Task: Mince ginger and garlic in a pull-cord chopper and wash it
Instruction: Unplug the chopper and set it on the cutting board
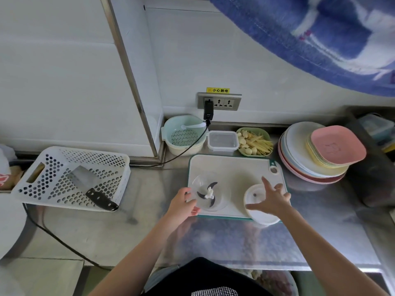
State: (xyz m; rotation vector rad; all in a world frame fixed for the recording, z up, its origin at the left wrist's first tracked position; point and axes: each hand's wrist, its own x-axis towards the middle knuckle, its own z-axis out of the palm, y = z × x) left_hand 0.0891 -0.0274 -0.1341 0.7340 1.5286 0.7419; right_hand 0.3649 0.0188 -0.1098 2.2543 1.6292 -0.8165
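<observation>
On a steel counter, the cutting board (230,167) carries the open chopper bowl (208,193), blades upright. The left hand (182,202) curls round the bowl's near-left wall; the right hand (272,198), fingers spread, hovers above the lid (255,210). Ginger and garlic sit in the green dish (254,142) beyond the board (nearer the right hand), nothing between

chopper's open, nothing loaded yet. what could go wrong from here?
1. The blade stands exposed in the open chopper bowl, which the left hand holds at the rim; fingers dropping ginger and garlic in could get cut.
2. The lid overhangs the near edge of the cutting board under the spread right hand; a nudge could tip it off.
</observation>
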